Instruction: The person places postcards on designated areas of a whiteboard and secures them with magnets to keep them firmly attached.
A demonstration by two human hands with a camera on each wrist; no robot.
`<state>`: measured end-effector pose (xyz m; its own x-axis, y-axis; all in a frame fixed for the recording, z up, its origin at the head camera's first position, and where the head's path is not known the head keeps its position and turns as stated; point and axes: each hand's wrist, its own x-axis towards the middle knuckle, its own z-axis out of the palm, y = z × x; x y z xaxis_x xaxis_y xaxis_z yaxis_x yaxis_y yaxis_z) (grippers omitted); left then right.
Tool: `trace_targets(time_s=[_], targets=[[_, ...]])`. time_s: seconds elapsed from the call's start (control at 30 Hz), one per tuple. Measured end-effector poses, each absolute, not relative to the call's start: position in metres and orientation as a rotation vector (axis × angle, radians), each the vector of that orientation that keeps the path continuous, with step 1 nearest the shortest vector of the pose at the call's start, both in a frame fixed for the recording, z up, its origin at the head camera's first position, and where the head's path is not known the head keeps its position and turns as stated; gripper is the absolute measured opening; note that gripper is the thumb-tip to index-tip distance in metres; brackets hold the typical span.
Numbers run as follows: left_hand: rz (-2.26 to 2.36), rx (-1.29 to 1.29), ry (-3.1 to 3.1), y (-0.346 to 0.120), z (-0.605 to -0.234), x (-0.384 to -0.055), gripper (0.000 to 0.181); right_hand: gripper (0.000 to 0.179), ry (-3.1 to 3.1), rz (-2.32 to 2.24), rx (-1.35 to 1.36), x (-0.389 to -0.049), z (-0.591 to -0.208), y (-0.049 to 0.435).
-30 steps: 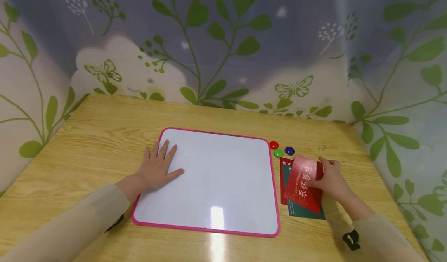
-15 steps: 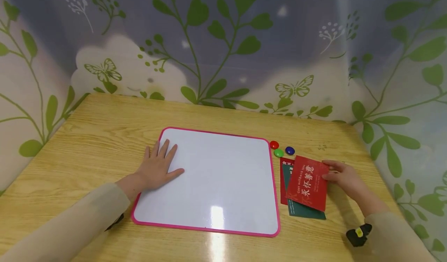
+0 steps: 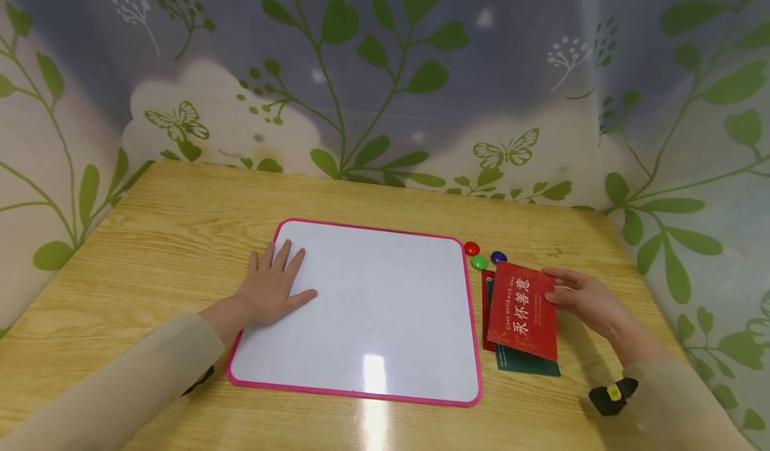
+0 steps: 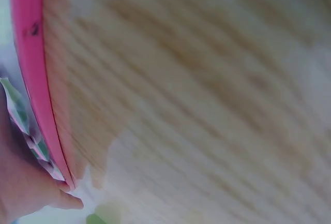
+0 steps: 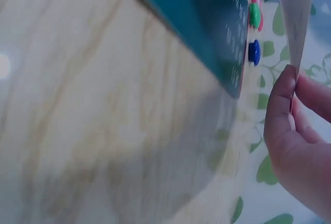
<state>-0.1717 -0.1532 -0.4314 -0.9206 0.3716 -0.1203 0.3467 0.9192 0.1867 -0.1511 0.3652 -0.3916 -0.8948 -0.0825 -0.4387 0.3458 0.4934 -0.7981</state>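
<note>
My left hand [image 3: 267, 292] rests flat with spread fingers on the left side of a pink-framed whiteboard [image 3: 373, 311]. In the left wrist view the board's pink edge [image 4: 32, 53] shows beside part of that hand [image 4: 31, 190]. With thumb and fingers my right hand [image 3: 586, 301] pinches the right edge of a red card [image 3: 523, 314] with white Chinese characters. The card is raised above a dark green card [image 3: 526, 363] and another red card [image 3: 488, 324]. The right wrist view shows the pinched card [image 5: 296, 22] nearly edge-on, apart from the green card [image 5: 201, 22].
Red [image 3: 472, 248], green [image 3: 479, 262] and blue [image 3: 498, 257] round magnets lie at the board's upper right corner, just beyond the cards. All stand on a wooden table [image 3: 210, 200]. A leaf-patterned curtain [image 3: 385, 70] surrounds its back and sides.
The right hand has lifted the red card off the others; it was bent a second ago and is now flatter. It has shifted slightly left lately. The left hand stays put.
</note>
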Motion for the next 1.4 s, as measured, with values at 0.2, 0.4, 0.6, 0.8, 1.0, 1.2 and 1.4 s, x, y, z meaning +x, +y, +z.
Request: trace_targets(time_s=[0.2, 0.4, 0.6, 0.8, 1.0, 1.2, 1.4], targets=[[0.242, 0.553, 2.926, -0.153, -0.429, -0.171, 0.082, 0.065, 2.345, -1.377, 0.157, -0.158, -0.388, 0.350], [0.236, 0.555, 2.926, -0.152, -0.429, -0.171, 0.082, 0.064, 2.321, -1.419, 0.109, -0.166, -0.388, 0.331], [0.236, 0.549, 2.922, -0.152, -0.428, -0.172, 0.082, 0.062, 2.328, -1.406, 0.077, -0.175, -0.388, 0.306], [0.241, 0.543, 2.926, -0.151, -0.428, -0.171, 0.082, 0.058, 2.331, -1.414, 0.039, -0.183, -0.395, 0.282], [0.242, 0.548, 2.934, -0.152, -0.431, -0.172, 0.082, 0.056, 2.334, -1.415, 0.079, -0.191, -0.401, 0.260], [0.251, 0.540, 2.923, -0.151, -0.430, -0.171, 0.082, 0.054, 2.384, -1.358, 0.098, -0.196, -0.404, 0.243], [0.248, 0.541, 2.924, -0.151, -0.430, -0.172, 0.082, 0.051, 2.445, -1.288, 0.112, -0.197, -0.408, 0.233]])
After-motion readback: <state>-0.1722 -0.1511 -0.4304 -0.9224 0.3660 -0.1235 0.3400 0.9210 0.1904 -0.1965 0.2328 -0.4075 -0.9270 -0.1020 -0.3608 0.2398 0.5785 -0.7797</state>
